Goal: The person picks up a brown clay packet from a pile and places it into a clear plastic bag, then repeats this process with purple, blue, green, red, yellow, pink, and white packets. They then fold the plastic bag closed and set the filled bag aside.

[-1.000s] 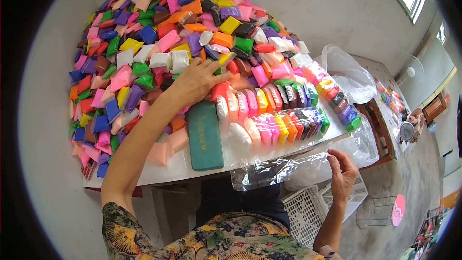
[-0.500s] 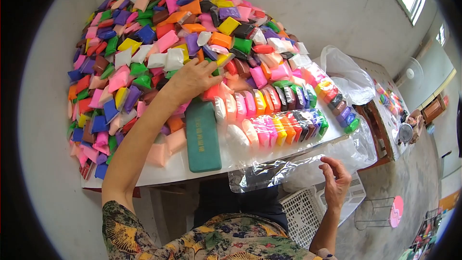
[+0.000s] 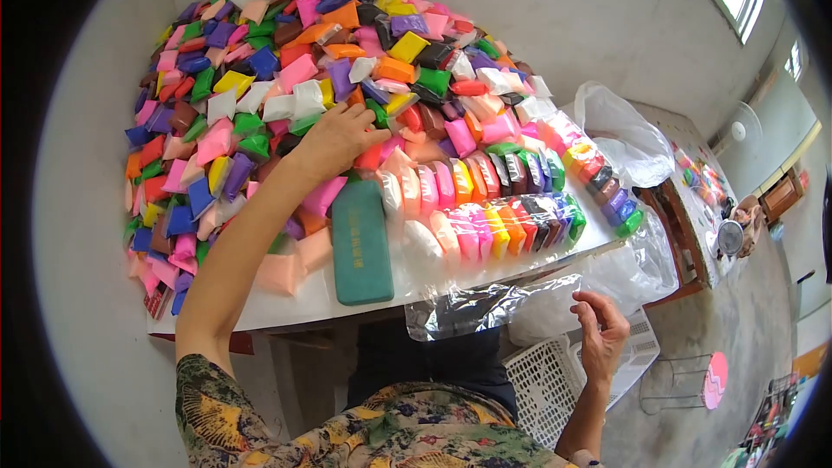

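Note:
My left hand (image 3: pixel 336 137) is over the near edge of a big heap of small coloured packets (image 3: pixel 251 95). Its fingers are bent and apart, touching the heap beside a green packet (image 3: pixel 378 113); the undersides of the fingertips are hidden. My right hand (image 3: pixel 604 335) hangs in front of the table edge, fingers curled with a gap between thumb and forefinger, nothing visible in it. Close to its fingertips lies a clear plastic bag (image 3: pixel 468 310). Packets stand in clear-wrapped rows (image 3: pixel 507 230) between the hands. A green case (image 3: pixel 362 243) lies left of the rows.
A further wrapped row of packets (image 3: pixel 607 186) lies at the table's right end, by crumpled clear bags (image 3: pixel 637 152). White plastic baskets (image 3: pixel 542 381) stand below the edge. A pink-topped stool (image 3: pixel 714 380) is on the floor. A second table holds more packets and a small fan (image 3: pixel 730 238).
My left hand has drawn back left over the heap, its fingers moving off the spot by the yellow packet. My right hand has barely moved. The view has shifted slightly.

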The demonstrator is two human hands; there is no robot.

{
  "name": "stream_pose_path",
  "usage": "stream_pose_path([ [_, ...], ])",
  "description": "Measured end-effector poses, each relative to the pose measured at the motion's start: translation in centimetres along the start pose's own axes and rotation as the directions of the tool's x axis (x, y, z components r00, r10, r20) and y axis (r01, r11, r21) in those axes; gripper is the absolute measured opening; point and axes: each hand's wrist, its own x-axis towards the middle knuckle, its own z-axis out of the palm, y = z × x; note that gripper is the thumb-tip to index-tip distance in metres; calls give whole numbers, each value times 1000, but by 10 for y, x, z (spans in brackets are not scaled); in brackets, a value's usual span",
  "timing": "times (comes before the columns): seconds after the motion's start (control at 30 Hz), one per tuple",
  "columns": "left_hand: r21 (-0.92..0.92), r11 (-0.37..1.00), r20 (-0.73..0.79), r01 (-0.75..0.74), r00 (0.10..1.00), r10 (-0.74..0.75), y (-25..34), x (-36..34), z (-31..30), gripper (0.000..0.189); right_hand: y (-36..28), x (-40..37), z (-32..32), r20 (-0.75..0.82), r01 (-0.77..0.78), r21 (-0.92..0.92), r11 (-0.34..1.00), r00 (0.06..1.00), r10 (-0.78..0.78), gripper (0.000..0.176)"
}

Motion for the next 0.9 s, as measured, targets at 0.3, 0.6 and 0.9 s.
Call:
stream_pose_path([
  [0.3, -231, 951, 149, 204, 974, -173, 33, -12, -30, 62, 6, -1, 0, 36, 5, 33, 999, 999, -6, 17],
  [0.6, -656, 652, 47, 380, 883, -467, 125, -93, -109, 53, 8, 1, -11, -122, -29, 35, 999, 992, 33, 17],
  [0.9, -726, 567, -77, 390, 773, -630, 191, -125, -108, 58, 12, 28, -18, -257, 101, -49, 994, 960, -111, 25],
])
